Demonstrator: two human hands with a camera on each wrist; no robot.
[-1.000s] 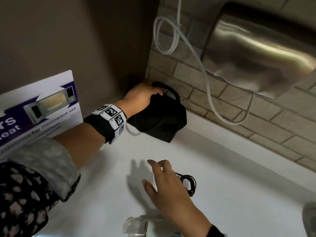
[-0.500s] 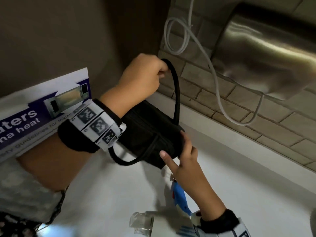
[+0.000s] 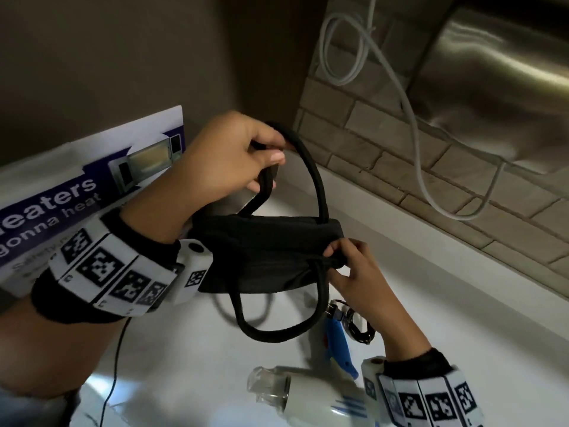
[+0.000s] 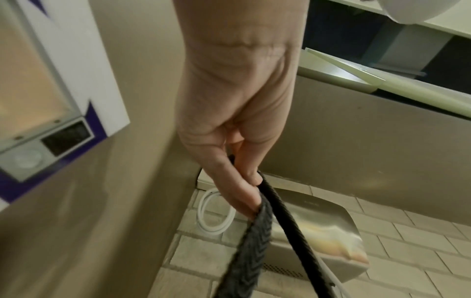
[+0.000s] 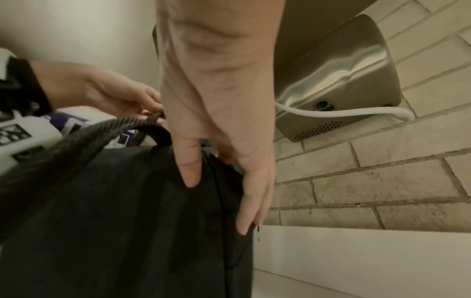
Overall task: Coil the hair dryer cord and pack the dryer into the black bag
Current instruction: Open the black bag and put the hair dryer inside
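Observation:
The black bag [image 3: 268, 254] hangs above the white counter. My left hand [image 3: 268, 158] grips one of its strap handles [image 3: 311, 174], seen close in the left wrist view with the fingers curled round the woven strap [image 4: 249, 242]. The other handle [image 3: 277, 329] droops in a loop below the bag. My right hand [image 3: 334, 257] pinches the bag's rim at its right end; in the right wrist view the thumb [image 5: 188, 167] and fingers [image 5: 251, 201] clamp the black fabric [image 5: 114, 221]. The white hair dryer [image 3: 311, 402] with a blue handle [image 3: 338, 343] lies on the counter below, its black cord [image 3: 358, 326] bundled beside it.
A steel hand dryer [image 3: 492, 87] is fixed on the brick wall at the upper right, with a white cable [image 3: 415, 134] looping under it. A microwave notice [image 3: 92, 186] leans at the left. A thin black wire [image 3: 114, 365] crosses the counter [image 3: 446, 349].
My left hand has lifted the bag by its handle out of the corner and toward me. My right hand has left the counter by the cord and taken hold of the bag's rim.

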